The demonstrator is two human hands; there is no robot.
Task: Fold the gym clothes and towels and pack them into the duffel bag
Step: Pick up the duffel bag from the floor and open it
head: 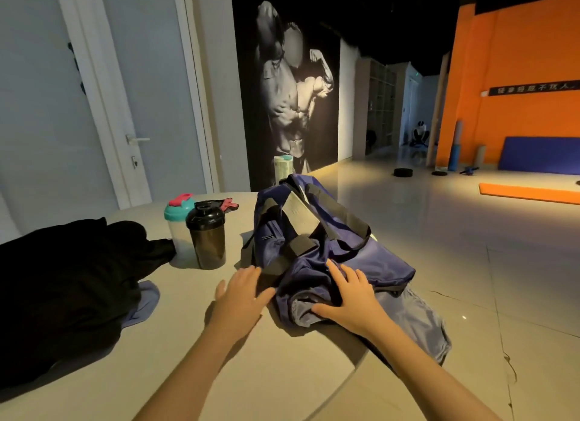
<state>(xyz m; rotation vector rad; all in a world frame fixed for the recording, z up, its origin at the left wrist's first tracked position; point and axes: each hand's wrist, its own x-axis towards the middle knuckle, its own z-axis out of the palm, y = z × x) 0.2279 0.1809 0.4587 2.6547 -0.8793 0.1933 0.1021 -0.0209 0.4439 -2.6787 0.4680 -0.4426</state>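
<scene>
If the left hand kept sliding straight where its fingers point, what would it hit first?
Probably the blue duffel bag: the left hand is open over the table, fingers aimed at the bag's near end by its black strap, seemingly touching or nearly so.

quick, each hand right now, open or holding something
Left hand: open, fingertips at the duffel bag edge, holding nothing.
Right hand: open, flat on the duffel bag, holding nothing.
</scene>
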